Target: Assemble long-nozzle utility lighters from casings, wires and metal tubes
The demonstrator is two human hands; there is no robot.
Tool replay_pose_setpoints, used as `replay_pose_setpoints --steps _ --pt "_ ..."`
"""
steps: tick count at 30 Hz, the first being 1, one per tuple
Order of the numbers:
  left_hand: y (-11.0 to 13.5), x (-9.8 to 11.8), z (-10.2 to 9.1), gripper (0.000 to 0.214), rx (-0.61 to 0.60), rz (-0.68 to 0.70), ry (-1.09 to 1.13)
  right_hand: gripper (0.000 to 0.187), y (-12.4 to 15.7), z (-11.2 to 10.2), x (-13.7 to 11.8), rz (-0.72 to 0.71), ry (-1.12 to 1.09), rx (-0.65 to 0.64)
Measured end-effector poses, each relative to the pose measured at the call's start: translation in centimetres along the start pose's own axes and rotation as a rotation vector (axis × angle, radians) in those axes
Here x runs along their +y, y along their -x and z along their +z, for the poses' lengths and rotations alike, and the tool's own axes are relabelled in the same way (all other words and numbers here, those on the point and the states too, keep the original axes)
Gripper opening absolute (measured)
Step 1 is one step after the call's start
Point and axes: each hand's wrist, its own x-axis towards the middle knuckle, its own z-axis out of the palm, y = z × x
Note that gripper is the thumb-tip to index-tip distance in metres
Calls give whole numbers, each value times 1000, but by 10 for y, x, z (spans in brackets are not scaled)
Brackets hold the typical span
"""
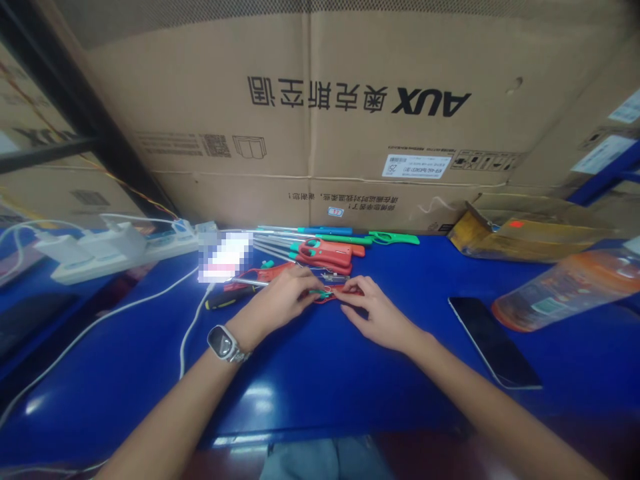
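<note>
My left hand (286, 295), with a watch on its wrist, has its fingers closed over the left end of a red lighter casing (327, 301). A small green part (323, 293) sits on it between the fingertips. My right hand (374, 312) pinches the right end of the casing. What lies under the fingertips is partly hidden. Just behind are several stick lighters with long metal tubes, including a red lighter (325, 253), a blue lighter (325, 231) and a green lighter handle (395, 237). Small metal pieces (334, 277) lie in front of them.
A screwdriver (230, 298) and a lit, blurred-out screen (225, 257) lie left, near a white power strip (125, 250) and trailing cables. To the right are a dark phone (493, 340), a plastic bottle (570, 290) and an open cardboard box (530, 230). Large cardboard (350, 140) stands behind.
</note>
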Motion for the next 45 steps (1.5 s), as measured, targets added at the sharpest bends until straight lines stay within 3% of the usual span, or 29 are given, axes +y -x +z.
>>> replay_pose_setpoints --steps 10,20,30,34,45 --pt "6 -10 -12 14 27 -67 104 37 1 0 1 -18 16 -2" --pt "2 -5 4 21 29 -80 21 36 1 -1 0 -7 9 -5" --pt "4 0 -3 19 2 -173 140 38 1 -2 0 -6 12 -24" --pt "3 -1 -2 12 -28 -144 110 37 1 -1 -1 -8 7 -24" --pt "2 -5 2 13 36 -102 159 37 0 -2 0 -8 0 -26"
